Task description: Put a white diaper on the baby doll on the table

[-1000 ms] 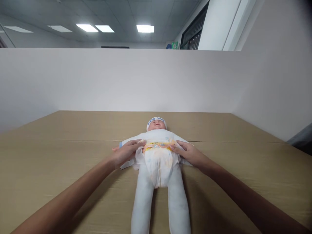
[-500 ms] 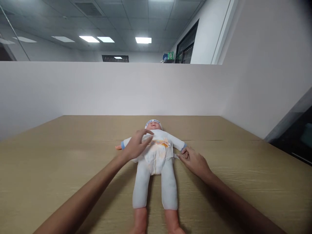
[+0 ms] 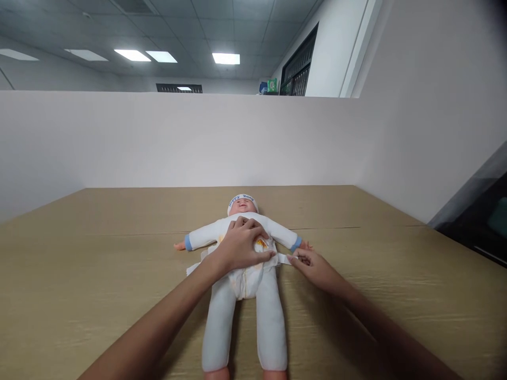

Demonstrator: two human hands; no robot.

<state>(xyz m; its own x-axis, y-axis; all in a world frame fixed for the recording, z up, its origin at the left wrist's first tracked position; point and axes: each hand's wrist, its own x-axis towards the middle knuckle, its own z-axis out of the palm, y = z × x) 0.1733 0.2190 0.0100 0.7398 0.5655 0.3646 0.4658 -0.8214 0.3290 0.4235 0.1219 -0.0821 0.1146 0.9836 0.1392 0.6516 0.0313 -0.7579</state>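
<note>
A baby doll (image 3: pixel 270 316) in a white suit with blue cuffs and a lettered headband lies on its back, arms spread. Round its hips is a white diaper (image 3: pixel 246 282) with an orange print at the waist. My left hand (image 3: pixel 243 245) lies over the front of the diaper, fingers spread across the doll's belly and thumb toward the right side. Beside the doll's hip on the right, my right hand (image 3: pixel 312 266) pinches the end of a white diaper tab (image 3: pixel 283 258), pulled out sideways. Another tab (image 3: pixel 193 268) sticks out at the left, partly behind my left forearm.
The doll lies on a wooden table (image 3: pixel 119 295) with a seam across it. A white partition (image 3: pixel 178 140) stands along the far edge, and a wall rises at the right. A dark screen-like object (image 3: pixel 479 232) is at the right edge.
My left hand has come down from above the doll's chest onto the diaper front. The tab in my right hand is stretched out further. The doll appears slightly nearer in view.
</note>
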